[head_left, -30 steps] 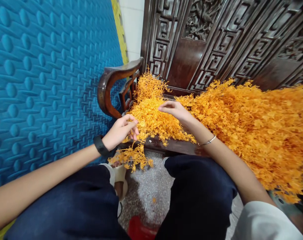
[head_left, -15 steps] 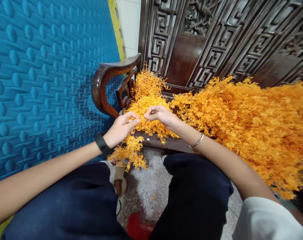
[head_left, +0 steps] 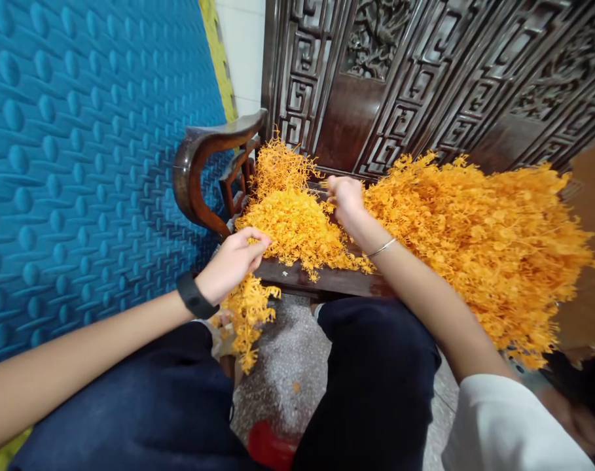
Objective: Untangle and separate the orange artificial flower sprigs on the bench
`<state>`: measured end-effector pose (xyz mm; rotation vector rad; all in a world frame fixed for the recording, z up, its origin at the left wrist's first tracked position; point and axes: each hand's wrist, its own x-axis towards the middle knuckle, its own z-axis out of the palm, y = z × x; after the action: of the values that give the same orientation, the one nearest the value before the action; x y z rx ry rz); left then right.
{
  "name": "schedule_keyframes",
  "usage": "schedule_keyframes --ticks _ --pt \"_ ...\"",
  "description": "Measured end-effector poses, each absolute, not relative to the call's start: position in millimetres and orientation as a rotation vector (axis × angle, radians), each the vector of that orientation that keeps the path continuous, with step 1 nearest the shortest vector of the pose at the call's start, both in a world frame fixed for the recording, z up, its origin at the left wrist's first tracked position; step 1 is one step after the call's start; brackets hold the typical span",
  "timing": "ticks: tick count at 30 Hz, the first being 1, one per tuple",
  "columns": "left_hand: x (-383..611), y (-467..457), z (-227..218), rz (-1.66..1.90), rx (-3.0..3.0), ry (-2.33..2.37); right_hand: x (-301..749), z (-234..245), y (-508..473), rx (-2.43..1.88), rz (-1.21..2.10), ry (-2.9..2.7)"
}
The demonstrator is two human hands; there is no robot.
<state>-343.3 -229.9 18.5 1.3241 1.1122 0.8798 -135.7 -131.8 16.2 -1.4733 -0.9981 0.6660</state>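
My left hand [head_left: 234, 263], with a dark band on its wrist, is pinched closed in front of the bench. A sprig of orange artificial flowers [head_left: 251, 314] hangs below it, its upper end hidden by the hand. My right hand [head_left: 347, 198] has its fingers closed at the back of the bench seat, between the piles; whatever they pinch is too small and blurred to name. A low heap of loose orange blossoms [head_left: 294, 226] lies between my hands. Behind it sits a tangle of thin orange stems [head_left: 282, 163].
A large pile of orange flower sprigs [head_left: 464, 242] covers the right of the dark wooden bench [head_left: 321, 282]. The bench has a curved armrest [head_left: 192, 163] and a carved back [head_left: 349, 121]. Blue foam matting [head_left: 81, 163] is at left. Something red [head_left: 272, 446] lies on the speckled floor.
My right hand has moved away from the left, back and to the right over the seat. My left hand has shifted slightly left and down, and the sprig below it hangs lower.
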Motion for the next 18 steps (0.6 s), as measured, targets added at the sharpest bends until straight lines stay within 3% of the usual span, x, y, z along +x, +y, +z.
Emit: schedule_keyframes --ticks 8,14,18 --pt "-357.1 -233.8 11.1 0.655 1.393 1.058 -75.9 -28.1 -119.6 -1.714 0.571 -1.207" --pt "-358.2 -228.6 8.7 0.741 1.366 1.030 -92.1 -42.1 -116.2 -1.752 0.564 -1.359" --pt "-355.6 -224.9 7.4 0.813 1.351 0.965 -90.5 -44.3 -118.6 -1.771 0.325 -1.521"
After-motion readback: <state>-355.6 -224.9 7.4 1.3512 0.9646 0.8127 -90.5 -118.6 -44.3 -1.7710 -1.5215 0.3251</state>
